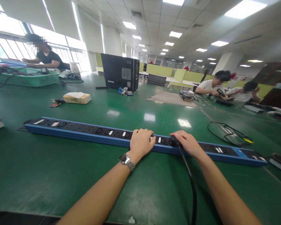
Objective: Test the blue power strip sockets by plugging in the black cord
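A long blue power strip (84, 132) with black sockets lies across the green table (61, 175). My left hand (141, 142), with a metal watch on the wrist, rests fingers curled on top of the strip near its middle. My right hand (188, 143) grips a black plug (174, 140) seated in a socket just to the right. The plug's black cable (189, 178) runs down toward me between my forearms.
A coiled black cable (227, 132) lies beyond the strip at right. A tissue box (77, 97) and a black computer case (120, 72) stand farther back. A green basket (25, 78) sits far left. Other people work at the far left and far right.
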`<state>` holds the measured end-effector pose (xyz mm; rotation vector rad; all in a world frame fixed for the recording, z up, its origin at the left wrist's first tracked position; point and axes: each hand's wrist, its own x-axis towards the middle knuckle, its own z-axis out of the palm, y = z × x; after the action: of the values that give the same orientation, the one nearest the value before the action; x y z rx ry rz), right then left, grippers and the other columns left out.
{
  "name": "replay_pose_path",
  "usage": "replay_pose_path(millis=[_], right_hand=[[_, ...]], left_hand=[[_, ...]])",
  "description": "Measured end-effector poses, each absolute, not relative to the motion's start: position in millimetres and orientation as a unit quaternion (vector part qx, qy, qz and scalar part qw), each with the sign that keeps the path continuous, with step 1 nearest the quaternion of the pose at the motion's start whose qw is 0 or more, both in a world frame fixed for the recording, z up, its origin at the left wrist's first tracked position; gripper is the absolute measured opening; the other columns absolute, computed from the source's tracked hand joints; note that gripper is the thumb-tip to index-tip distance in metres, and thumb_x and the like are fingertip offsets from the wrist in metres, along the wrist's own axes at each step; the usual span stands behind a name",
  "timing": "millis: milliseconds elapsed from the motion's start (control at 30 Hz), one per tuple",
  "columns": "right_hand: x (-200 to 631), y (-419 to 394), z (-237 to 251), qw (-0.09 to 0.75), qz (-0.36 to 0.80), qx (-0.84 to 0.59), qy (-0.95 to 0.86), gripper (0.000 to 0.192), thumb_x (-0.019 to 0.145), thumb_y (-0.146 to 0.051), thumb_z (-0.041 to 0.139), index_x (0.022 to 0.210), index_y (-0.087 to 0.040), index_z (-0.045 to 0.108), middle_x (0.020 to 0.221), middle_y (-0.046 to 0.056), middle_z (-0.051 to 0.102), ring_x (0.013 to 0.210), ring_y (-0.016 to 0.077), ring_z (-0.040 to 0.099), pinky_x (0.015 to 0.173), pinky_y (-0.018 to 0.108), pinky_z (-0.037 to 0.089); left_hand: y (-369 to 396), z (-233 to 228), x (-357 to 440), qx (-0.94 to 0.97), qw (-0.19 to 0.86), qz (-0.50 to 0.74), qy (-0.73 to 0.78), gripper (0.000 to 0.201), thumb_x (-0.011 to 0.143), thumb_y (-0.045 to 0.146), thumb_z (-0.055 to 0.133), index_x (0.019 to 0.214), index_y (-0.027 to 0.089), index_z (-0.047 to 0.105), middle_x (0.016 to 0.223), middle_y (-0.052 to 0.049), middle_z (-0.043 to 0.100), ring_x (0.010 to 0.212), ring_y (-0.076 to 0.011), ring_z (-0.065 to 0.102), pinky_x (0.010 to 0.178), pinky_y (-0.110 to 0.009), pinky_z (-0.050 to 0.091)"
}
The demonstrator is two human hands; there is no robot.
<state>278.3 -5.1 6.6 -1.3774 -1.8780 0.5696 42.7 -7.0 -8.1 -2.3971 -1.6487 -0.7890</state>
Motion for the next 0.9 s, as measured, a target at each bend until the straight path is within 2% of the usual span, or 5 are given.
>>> replay_pose_path(millis=[267,400,567,767,900], right_hand=[[271.2,-8.4,1.2,0.386,0.17,-0.554,-0.718,0.036,0.082,-0.049,0.057,0.09,-0.019,0.074,0.099,0.009,0.072,0.096,0.0222,0.063,0.09,0.035,0.045],[267.6,-22.2,4.0,0.414,0.121,-0.624,-0.652,0.047,0.081,-0.059,0.054,0.091,-0.017,0.073,0.077,0.007,0.07,0.075,0.0206,0.062,0.072,0.033,0.046],[254.0,-37.2,8.5,0.37,0.315,-0.607,-0.629,0.064,0.083,-0.058,0.053,0.128,-0.013,0.058,0.058,0.001,0.065,0.045,0.0132,0.05,0.05,0.027,0.04],[241.5,-37.9,2.0,0.467,0.381,-0.558,-0.57,0.056,0.075,-0.046,0.065,0.117,-0.009,0.061,0.051,-0.002,0.058,0.044,0.0093,0.043,0.045,0.023,0.032],[248.0,-42.5,23.8,0.577,0.462,-0.468,-0.485,0.064,0.072,-0.043,0.069,0.127,-0.015,0.053,0.049,-0.009,0.048,0.038,0.0065,0.035,0.04,0.021,0.025]], left_hand=[[-7.3,-9.9,43.0,-0.793,0.067,-0.27,-0.541,0.028,0.093,0.04,0.046,0.102,0.023,0.067,0.096,-0.005,0.07,0.095,-0.0228,0.059,0.085,-0.039,0.035],[-11.7,-9.6,47.5,-0.801,0.067,-0.295,-0.516,0.037,0.092,0.05,0.046,0.107,0.023,0.066,0.103,-0.006,0.069,0.1,-0.0239,0.058,0.093,-0.042,0.034],[-16.7,-12.2,53.8,-0.82,0.065,-0.299,-0.484,0.043,0.089,0.057,0.049,0.112,0.024,0.066,0.106,-0.007,0.068,0.103,-0.0254,0.057,0.098,-0.045,0.032],[-15.1,-12.3,53.7,-0.819,0.061,-0.288,-0.492,0.045,0.088,0.058,0.05,0.111,0.024,0.066,0.105,-0.007,0.068,0.102,-0.0256,0.057,0.097,-0.045,0.034],[-14.6,-10.8,53.5,-0.822,0.057,-0.279,-0.492,0.047,0.087,0.06,0.049,0.112,0.024,0.067,0.106,-0.006,0.068,0.103,-0.0258,0.057,0.096,-0.045,0.035]])
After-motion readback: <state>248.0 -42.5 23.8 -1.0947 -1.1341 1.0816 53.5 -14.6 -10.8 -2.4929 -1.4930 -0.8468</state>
